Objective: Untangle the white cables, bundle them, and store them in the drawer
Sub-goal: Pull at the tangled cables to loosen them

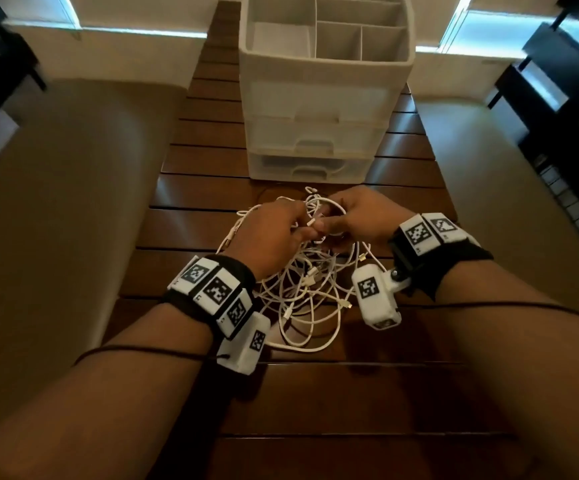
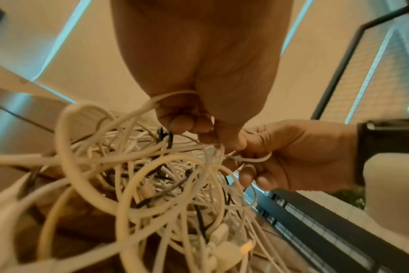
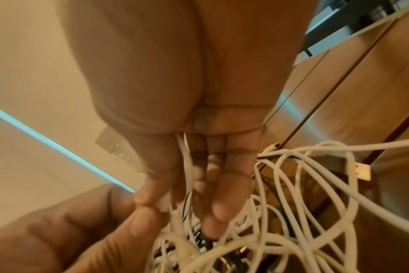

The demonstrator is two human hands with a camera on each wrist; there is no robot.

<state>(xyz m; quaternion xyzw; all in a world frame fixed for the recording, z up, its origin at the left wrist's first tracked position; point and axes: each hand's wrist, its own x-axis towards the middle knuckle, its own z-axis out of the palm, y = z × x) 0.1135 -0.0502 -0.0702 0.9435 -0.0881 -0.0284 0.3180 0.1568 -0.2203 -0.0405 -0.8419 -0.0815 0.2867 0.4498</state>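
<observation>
A tangle of white cables [image 1: 305,289] lies on the dark wooden table [image 1: 350,410], in front of a white plastic drawer unit [image 1: 319,109]. Both hands meet over the far side of the tangle. My left hand [image 1: 274,233] pinches a cable strand and connector, its fingers curled round the cables [image 2: 152,175] in the left wrist view. My right hand [image 1: 360,216] pinches a white strand between thumb and forefinger; the right wrist view shows the cables [image 3: 292,184] running under its fingers [image 3: 222,194]. The drawers look closed.
The drawer unit has an open top tray with dividers [image 1: 336,36]. Beige cushioned seats [image 1: 56,220] flank the table on both sides. Dark furniture [image 1: 565,98] stands at the far right. A black thin cord runs along each forearm.
</observation>
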